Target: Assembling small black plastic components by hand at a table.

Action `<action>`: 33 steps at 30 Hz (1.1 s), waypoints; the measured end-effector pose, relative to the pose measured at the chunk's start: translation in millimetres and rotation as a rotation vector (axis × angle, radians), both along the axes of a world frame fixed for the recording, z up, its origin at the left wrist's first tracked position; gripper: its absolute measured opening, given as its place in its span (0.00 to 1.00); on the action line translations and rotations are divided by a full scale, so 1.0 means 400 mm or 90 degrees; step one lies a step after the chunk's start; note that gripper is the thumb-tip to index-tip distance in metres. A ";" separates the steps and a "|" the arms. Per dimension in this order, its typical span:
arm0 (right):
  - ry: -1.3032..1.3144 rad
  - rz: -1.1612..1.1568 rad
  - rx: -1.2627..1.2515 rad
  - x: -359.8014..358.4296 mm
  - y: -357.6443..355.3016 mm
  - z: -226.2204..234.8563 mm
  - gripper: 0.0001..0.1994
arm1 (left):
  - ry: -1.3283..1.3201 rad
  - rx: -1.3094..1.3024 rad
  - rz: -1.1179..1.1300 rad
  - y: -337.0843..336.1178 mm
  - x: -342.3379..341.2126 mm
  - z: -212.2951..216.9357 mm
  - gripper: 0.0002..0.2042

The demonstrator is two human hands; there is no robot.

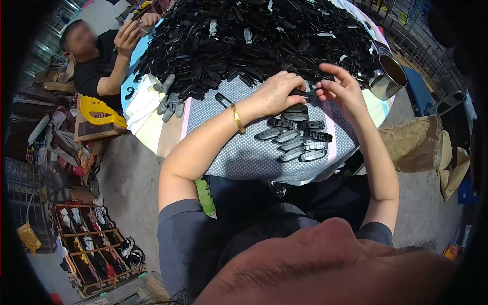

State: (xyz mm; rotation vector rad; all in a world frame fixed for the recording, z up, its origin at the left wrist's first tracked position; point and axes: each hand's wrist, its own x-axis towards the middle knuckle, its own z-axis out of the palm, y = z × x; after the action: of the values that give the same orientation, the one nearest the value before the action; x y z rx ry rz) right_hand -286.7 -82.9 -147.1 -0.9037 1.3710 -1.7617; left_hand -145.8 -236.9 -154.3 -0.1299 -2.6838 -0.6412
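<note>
A large heap of black plastic pieces [264,46] covers the far part of the table. At its near edge my left hand [279,94], with a gold bangle on the wrist, is closed, thumb and fingers around a dark plastic piece [301,93]. My right hand [343,91] faces it from the right, its index finger raised and the other fingers curled toward the thumb; whatever is between them is too small to tell. Several long, rounded black and grey pieces [292,142] lie in short rows below my hands. One more black piece [222,100] lies beside my left wrist.
A metal canister [389,76] stands on the table's right side. Grey-fingered gloves [168,99] and white cloth [145,107] lie on the left edge. Another person [96,56] sits far left, hands raised. A brown paper sack [412,142] and a shoe rack [96,249] stand on the floor.
</note>
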 end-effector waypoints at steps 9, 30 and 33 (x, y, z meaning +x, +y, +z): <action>0.181 -0.043 0.076 0.025 -0.001 -0.050 0.09 | -0.033 0.844 -0.028 0.025 0.004 0.010 0.17; 0.539 -0.252 -0.124 0.088 -0.007 -0.040 0.07 | 0.068 0.680 0.020 0.071 0.011 0.016 0.15; 0.434 -0.153 0.010 0.089 0.000 -0.016 0.12 | 0.064 0.751 0.007 0.066 0.022 0.024 0.14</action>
State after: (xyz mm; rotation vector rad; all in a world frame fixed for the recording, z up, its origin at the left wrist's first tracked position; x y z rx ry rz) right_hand -251.3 -82.8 -153.7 -1.4659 1.9834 -1.6747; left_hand -137.0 -210.5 -144.9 0.1665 -1.8067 -1.9731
